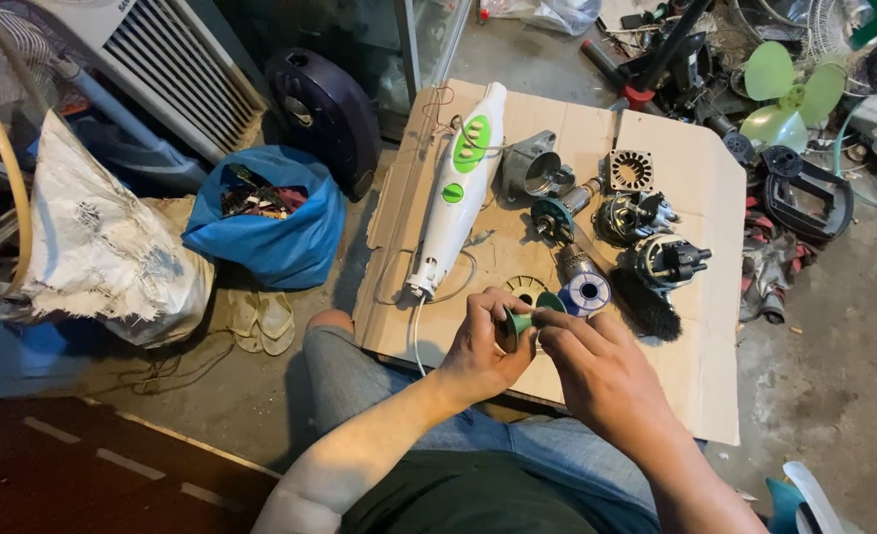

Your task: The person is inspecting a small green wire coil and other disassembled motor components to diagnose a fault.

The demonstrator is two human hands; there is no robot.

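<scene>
The person sat at the near edge of a flat sheet of brown cardboard (676, 396) spread on the floor, both hands raised just above that edge. The left hand (480, 346) was curled closed around a small green plastic spool (519, 323), gripping it from the side. The right hand (597, 366) had its fingertips pinched together at the spool's end; whether they held a strand of wire or only touched the spool could not be told.

Judging from the layout, the dismantling looked largely done: a white and green plastic appliance housing (458, 188) lay lengthwise along the left part of the cardboard, with thin wires trailing from its near end. To its right lay a grey metal casing (529, 168), several small motor parts (636, 218), a blue and silver reel of solder (588, 293) and a black brush (646, 305), all loose and apart. Nothing appeared reassembled, so the refitting seemed still ahead, with the spool the only piece being worked on.
</scene>
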